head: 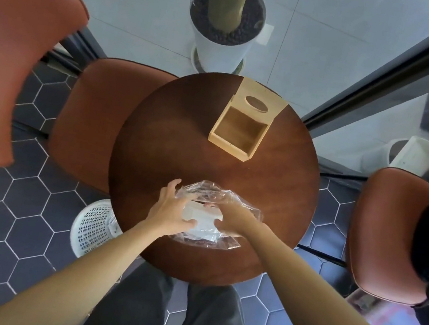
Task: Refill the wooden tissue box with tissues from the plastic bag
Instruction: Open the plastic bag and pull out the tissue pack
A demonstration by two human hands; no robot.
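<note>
Gripping the clear plastic bag on both sides, left hand and right hand clasp the tissues inside; the wooden tissue box sits open.

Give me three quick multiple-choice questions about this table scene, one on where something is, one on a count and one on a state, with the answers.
1. Where does the wooden tissue box stand on the round table?
A. On the far part, beyond the plastic bag
B. At the near edge, under the hands
C. On a chair

2. How many brown chairs show around the table?
A. One
B. Three
C. Five

3. What state is the wooden tissue box in?
A. Shut and full
B. Lid open, compartment empty
C. Lying on its side

Answers:
1. A: the box sits toward the potted plant, past the plastic bag.
2. B: two chairs stand on the left and one on the right.
3. B: the lid with its oval slot is folded back and bare wood shows inside, while the left hand and right hand work on the tissues in the bag.
</note>
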